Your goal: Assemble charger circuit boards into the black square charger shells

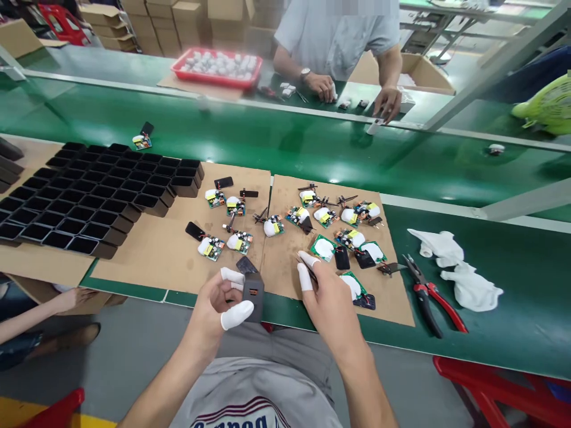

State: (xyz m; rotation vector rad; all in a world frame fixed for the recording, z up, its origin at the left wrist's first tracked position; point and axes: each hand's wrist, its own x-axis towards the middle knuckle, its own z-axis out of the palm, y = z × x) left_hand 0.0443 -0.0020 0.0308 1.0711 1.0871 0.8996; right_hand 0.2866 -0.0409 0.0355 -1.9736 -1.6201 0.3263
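My left hand [214,306], with white finger cots on the thumb and fingers, grips a black plastic casing [253,297] near the table's front edge. A small slot with copper-coloured metal shows in the casing's upturned side. My right hand [328,297], also in finger cots, is closed around a slim dark pointed tool [314,274], mostly hidden by the fingers. Just beyond the right hand lie circuit boards with white pads [323,247] and wired black plates [342,258]. More circuit boards with white blobs and yellow parts [239,242] are spread over the cardboard [285,279].
Rows of open black casings [80,214] stand at the left. Red-handled pliers [426,291] and crumpled white cloths [473,285] lie at the right. Across a glass-like divider, a co-worker [334,47] handles small parts beside a red tray [178,70]. Another person's arm [44,308] shows at left.
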